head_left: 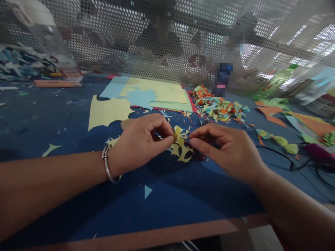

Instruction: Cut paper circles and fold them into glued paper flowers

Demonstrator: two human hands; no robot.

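Note:
Between the thumb and fingertips of my left hand (142,139) is a small folded yellow paper piece (178,135), with petal-like lobes and thin curled strips on its right side. My right hand (222,146) is closed in a pinch right beside those strips. Whatever its fingertips hold is too small to make out. Under the hands lie yellow paper offcuts (183,154). A dark red object (200,156), partly hidden, rests beside them. Left of my left hand lies a yellow sheet (108,113) with scalloped cut edges.
Stacked coloured sheets (162,90) lie behind my hands. A heap of small folded paper pieces (220,107) is at the back right, with orange scraps (272,113) beyond. A black cable (277,153) runs at the right. A bottle (56,45) stands back left, before a perforated metal screen (112,38).

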